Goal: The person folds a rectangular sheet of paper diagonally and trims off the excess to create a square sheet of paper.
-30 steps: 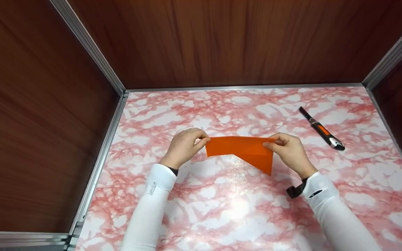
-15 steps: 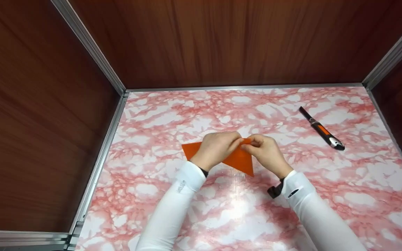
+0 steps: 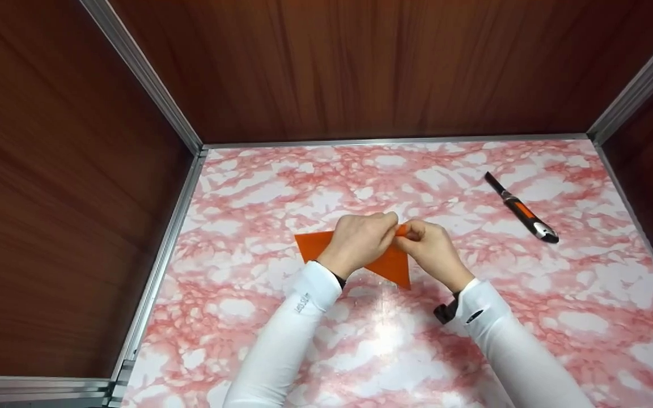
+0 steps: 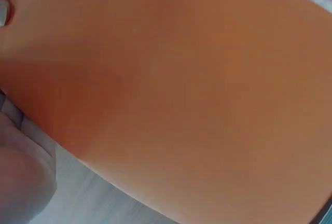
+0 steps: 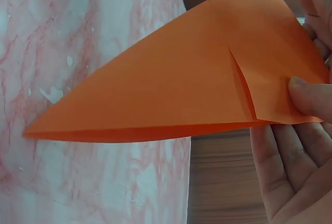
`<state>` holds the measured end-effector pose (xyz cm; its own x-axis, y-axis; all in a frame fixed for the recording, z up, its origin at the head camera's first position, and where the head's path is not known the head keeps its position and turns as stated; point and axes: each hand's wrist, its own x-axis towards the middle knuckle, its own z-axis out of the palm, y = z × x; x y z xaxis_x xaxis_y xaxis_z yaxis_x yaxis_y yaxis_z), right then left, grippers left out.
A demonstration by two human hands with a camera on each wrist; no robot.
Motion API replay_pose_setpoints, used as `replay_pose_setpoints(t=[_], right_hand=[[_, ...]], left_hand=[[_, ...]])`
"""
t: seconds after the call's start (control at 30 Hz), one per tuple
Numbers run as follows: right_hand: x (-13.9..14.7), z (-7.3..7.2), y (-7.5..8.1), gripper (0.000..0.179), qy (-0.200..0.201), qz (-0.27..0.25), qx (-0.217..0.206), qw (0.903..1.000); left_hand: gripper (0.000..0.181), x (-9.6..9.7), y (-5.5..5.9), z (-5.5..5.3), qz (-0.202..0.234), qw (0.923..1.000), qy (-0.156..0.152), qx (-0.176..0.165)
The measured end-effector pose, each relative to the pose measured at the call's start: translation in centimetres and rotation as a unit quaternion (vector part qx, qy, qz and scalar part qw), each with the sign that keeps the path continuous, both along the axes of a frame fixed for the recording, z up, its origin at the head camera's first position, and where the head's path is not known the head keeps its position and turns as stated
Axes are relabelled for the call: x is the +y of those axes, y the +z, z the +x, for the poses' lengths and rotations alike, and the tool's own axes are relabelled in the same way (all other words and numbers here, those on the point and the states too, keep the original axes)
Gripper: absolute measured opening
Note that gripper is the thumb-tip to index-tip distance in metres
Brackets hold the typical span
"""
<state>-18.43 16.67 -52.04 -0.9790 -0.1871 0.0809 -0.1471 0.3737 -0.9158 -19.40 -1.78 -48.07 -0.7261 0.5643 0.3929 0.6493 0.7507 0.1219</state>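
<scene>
A folded sheet of orange paper (image 3: 389, 266) is held over the middle of the table, a pointed corner hanging toward the person. My left hand (image 3: 360, 241) covers its middle, fingertips pinching the top edge. Close beside it, my right hand (image 3: 433, 246) pinches the upper right end of the paper. In the right wrist view the thumb (image 5: 311, 99) presses on a folded flap, with fingers behind, and the layers gape along the lower edge. The orange paper (image 4: 197, 89) fills most of the left wrist view, where the left fingertips are largely hidden.
A black and orange utility knife (image 3: 522, 209) lies at the right on the red and white marbled table (image 3: 236, 192). Wood-grain panels (image 3: 360, 73) with metal edging (image 3: 151, 85) stand at the back and both sides.
The left hand has moved right along the paper, from its left end to beside the right hand. The paper and right hand have shifted left; in the last half second little moves.
</scene>
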Motion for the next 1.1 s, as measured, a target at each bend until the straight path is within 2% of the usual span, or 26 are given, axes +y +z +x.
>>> replay_pose_setpoints(t=[0.23,0.37,0.47,0.6,0.7,0.87,1.1], right_hand=[[0.5,-0.1,0.1,0.022,-0.003,-0.016,-0.011,0.9998],[0.9,0.1,0.7,0.02,0.012,-0.014,-0.004,0.9998],[0.9,0.8,2.2,0.021,0.018,-0.028,0.02,0.9992],[0.7,1.6,4.1,0.018,0.007,-0.042,0.068,0.9968],[0.5,1.8,4.5,0.013,0.001,-0.044,0.097,0.9943],[0.4,1.8,3.7,0.011,-0.001,-0.045,0.12,0.9918],[1.0,0.7,1.3,0.021,0.013,0.003,0.068,0.9976]], left_hand=[[0.021,-1.2,-0.1,-0.2,0.022,0.9975,-0.005,-0.067],[0.019,-1.9,-0.1,-0.3,0.029,0.9962,-0.019,-0.079],[0.019,-2.1,0.0,-0.3,0.03,0.9958,-0.029,-0.081],[0.02,-2.2,0.2,-0.3,0.023,0.9951,-0.03,-0.091],[0.02,-2.1,0.4,-0.2,0.018,0.9945,-0.031,-0.099],[0.02,-2.2,0.6,-0.2,0.019,0.994,-0.033,-0.103],[0.02,-2.5,0.9,-0.2,0.029,0.9942,-0.032,-0.099]])
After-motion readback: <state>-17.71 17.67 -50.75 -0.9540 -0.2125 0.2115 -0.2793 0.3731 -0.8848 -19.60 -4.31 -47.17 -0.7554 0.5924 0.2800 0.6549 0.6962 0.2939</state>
